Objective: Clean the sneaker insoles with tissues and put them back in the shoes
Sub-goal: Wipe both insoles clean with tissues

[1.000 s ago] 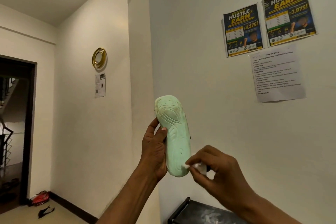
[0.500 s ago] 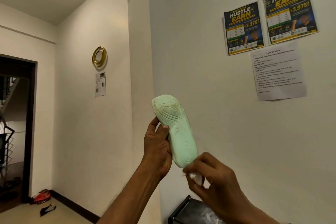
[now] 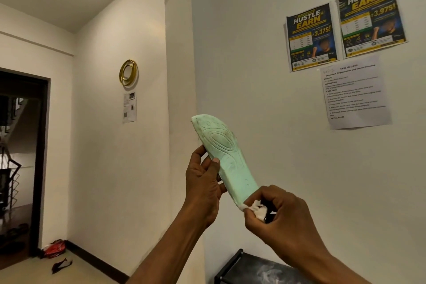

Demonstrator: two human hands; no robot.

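Left hand (image 3: 202, 182) clamped round the insole (image 3: 228, 159) mid-length, thumb on its face. It's held up in mid-air in front of the wall (image 3: 253, 76), tilted, moulded side toward the camera, probably to brace it and keep the surface in sight while wiping. Right hand (image 3: 281, 217) pinches a wadded tissue (image 3: 258, 210) against the insole's lower end. Insole is pale mint foam with oval ridges; dark specks near the upper end, so I'd say it's not clean yet.
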